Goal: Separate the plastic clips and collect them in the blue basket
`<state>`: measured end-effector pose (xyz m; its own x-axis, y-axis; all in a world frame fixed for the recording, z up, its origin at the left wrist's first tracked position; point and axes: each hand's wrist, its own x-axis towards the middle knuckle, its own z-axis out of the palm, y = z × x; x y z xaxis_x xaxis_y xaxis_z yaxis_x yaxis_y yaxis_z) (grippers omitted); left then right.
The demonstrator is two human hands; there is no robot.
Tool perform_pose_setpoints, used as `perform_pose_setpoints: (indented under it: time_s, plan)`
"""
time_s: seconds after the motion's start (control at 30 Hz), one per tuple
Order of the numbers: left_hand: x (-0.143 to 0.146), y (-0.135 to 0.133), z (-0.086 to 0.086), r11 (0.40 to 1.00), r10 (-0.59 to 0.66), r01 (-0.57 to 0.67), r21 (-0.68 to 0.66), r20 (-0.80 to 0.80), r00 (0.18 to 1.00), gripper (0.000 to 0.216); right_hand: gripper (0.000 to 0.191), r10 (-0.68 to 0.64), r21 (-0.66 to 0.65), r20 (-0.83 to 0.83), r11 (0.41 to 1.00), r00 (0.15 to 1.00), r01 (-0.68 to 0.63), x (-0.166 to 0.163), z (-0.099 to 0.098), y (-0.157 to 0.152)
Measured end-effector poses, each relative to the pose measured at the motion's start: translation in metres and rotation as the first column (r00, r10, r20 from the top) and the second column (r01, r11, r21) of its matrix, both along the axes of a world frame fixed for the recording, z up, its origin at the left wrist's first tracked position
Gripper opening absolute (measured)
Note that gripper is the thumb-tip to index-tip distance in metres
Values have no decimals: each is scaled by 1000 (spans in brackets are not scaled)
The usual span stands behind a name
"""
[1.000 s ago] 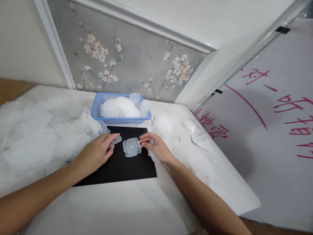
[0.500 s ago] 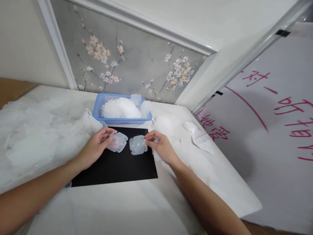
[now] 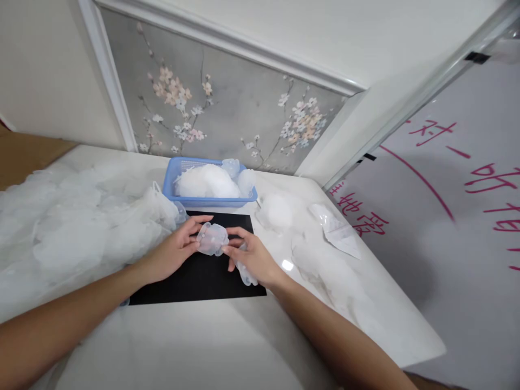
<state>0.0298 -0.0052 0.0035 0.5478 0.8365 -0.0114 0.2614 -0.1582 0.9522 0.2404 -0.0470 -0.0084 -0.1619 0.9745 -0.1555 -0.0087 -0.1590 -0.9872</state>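
Note:
Over a black mat (image 3: 190, 281), both my hands grip a small clear-frosted plastic piece (image 3: 213, 240) with rounded, notched edges. My left hand (image 3: 174, 252) pinches its left side between thumb and fingers. On the opposite side, the thumb and forefinger of my right hand (image 3: 258, 257) close on its edge. It looks like two pieces laid together, though I cannot tell whether they are joined. More translucent pieces (image 3: 247, 273) hang under the right palm, partly hidden by that hand.
A blue basket (image 3: 211, 202) holding white fluffy material (image 3: 209, 181) stands behind the mat. To the left lies a large heap of translucent pieces (image 3: 73, 216). On the right are a clump of white material (image 3: 278, 210) and a clear packet (image 3: 335, 230), with a whiteboard (image 3: 439, 287) beyond the table.
The hands have come together. The plastic pieces, held apart in each hand before, now overlap between them. The loose pieces under the right palm show over the mat's right side.

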Motion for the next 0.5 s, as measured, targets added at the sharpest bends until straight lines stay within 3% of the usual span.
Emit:
perform_pose_setpoints:
  time_s: [0.03,0.1,0.17,0.23,0.37,0.5]
  plan:
    - [-3,1,1,991,7,5,136,-88,996,49,36,7,-23,-22,1000,1000,-7,-5,-3,0]
    - [-13,4,4,907,63,73,414,-305,950,52,33,-7,-47,-25,999,1000,6,-7,-6,0]
    - [-28,7,6,806,108,233,543,-523,845,51,32,-22,-68,-7,997,1000,21,-1,-7,2]
    - [-42,9,7,770,83,373,518,-660,746,48,32,-21,-87,5,996,1000,21,5,-7,3]
    - [-50,9,10,728,86,463,506,-736,671,53,29,-11,-94,-20,996,1000,9,9,-9,4]
    - [-41,9,23,753,116,505,422,-840,530,43,30,1,-98,-37,995,999,-4,10,-11,4]
